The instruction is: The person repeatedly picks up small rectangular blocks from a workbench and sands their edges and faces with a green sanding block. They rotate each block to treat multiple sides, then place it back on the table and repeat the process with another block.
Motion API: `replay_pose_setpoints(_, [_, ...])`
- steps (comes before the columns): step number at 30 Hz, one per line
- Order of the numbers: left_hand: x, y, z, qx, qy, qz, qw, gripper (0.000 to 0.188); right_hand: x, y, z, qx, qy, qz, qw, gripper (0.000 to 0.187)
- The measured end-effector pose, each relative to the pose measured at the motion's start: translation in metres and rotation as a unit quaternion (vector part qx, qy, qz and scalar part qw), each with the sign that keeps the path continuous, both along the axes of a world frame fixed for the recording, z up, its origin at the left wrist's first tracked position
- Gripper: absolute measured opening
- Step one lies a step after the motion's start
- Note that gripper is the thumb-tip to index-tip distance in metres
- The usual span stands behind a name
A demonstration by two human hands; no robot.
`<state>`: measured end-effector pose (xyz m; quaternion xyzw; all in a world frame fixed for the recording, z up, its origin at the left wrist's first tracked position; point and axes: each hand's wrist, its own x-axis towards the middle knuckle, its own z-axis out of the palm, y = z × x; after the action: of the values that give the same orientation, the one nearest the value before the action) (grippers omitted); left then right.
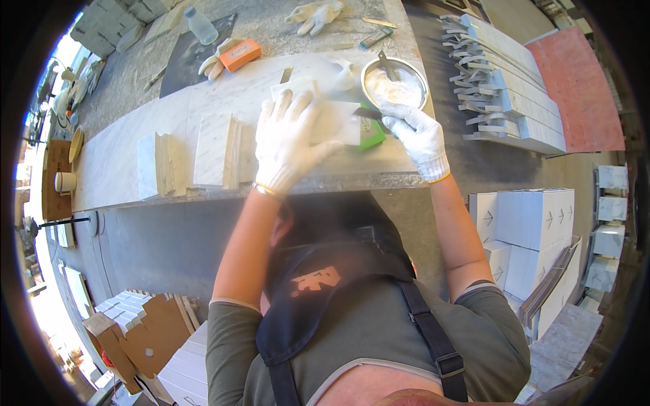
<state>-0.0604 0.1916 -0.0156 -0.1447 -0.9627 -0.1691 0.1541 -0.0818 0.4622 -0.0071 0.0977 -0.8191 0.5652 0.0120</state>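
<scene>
My left hand [288, 143], in a white knit glove, lies with its fingers stretched over a pale marble tile [347, 120] on the bench. The glove covers part of the tile. My right hand [418, 140], gloved too, closes around a putty knife [369, 114]. Its dark blade points left, at the tile's right edge. A bright green block [371, 139] sits beside the tile, partly under the blade. Just beyond my right hand stands a metal bowl [366, 88] of white paste, with another dark-handled tool [388, 66] resting in it.
Upright marble tile stacks [154, 166] stand at left on the marble-topped bench [115, 159]. Farther back lie an orange box [240, 55], a clear bottle [200, 26] and a loose glove [316, 15]. Right of the bench are strapped slabs [521, 88] and white cartons [535, 216].
</scene>
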Motion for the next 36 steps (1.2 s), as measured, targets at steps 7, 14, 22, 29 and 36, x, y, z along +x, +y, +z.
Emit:
replay_pose_setpoints(7, [0.001, 0.0, 0.0, 0.005, 0.004, 0.002, 1.0, 0.084, 0.004, 0.0, 0.012, 0.2, 0.178, 0.049, 0.962, 0.034])
replay_pose_setpoints(14, [0.001, -0.001, 0.001, 0.001, 0.006, -0.003, 1.0, 0.085, 0.01, -0.001, 0.029, 0.332, 0.23, 0.071, 0.912, 0.032])
replay_pose_setpoints(22, [0.001, -0.001, 0.002, 0.001, 0.009, -0.002, 1.0, 0.084, 0.019, -0.003, 0.035, 0.381, 0.24, 0.075, 0.89, 0.029])
replay_pose_setpoints(29, [0.001, -0.001, 0.002, 0.004, 0.007, -0.003, 1.0, 0.084, 0.03, 0.0, 0.042, 0.367, 0.226, 0.062, 0.9, 0.029])
replay_pose_setpoints(36, [0.001, 0.0, 0.002, 0.004, 0.009, -0.002, 1.0, 0.084, 0.022, -0.006, 0.034, 0.353, 0.223, 0.051, 0.907, 0.029])
